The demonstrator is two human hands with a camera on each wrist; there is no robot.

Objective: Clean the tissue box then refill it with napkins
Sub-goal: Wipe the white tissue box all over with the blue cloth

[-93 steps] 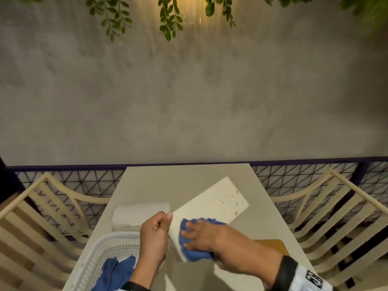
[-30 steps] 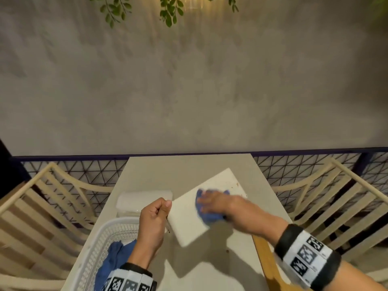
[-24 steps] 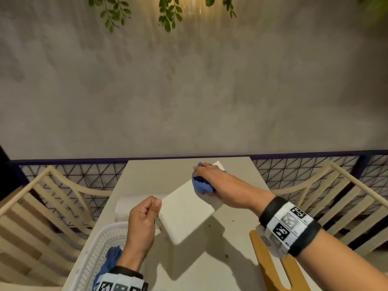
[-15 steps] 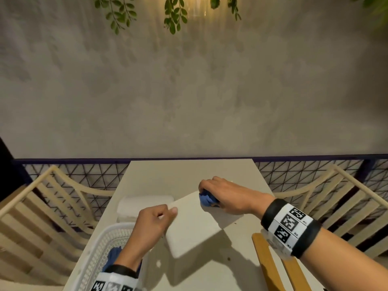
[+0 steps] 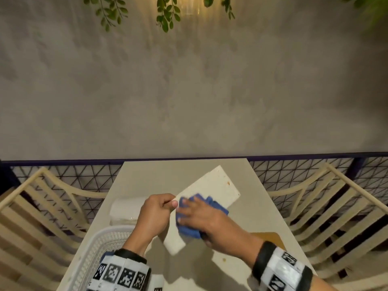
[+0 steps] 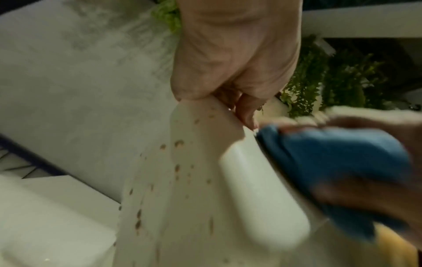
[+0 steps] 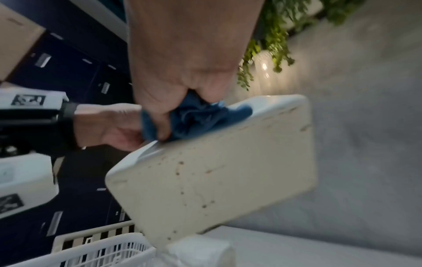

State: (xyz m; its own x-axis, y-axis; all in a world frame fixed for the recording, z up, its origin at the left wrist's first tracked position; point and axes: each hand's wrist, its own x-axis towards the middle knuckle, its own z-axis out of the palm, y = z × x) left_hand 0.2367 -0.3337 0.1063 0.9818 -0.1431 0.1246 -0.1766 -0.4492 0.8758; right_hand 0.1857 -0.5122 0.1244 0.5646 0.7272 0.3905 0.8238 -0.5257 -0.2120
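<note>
My left hand (image 5: 168, 203) pinches the near left edge of the white tissue box (image 5: 216, 187) and holds it tilted above the table. My right hand (image 5: 189, 215) grips a bunched blue cloth (image 5: 214, 207) and presses it on the near half of the box's upper face. A few brown marks show near the far end. In the left wrist view, brown specks cover the box's side (image 6: 178, 189) beside the cloth (image 6: 331, 162). The right wrist view shows the cloth (image 7: 196, 117) bunched in my fingers against the speckled box (image 7: 217, 177). A wrapped pack of napkins (image 5: 128, 208) lies at the table's left.
A white plastic basket (image 5: 94, 253) with another blue cloth inside stands at the near left. A brown wooden piece (image 5: 268, 238) lies at the near right. The beige table (image 5: 168, 175) meets a black lattice railing, with slatted chairs (image 5: 336, 206) on both sides.
My right hand slid the blue cloth from the box's far end back to the near end, next to my left hand. The orange stains seen on the face 3 s ago are mostly gone.
</note>
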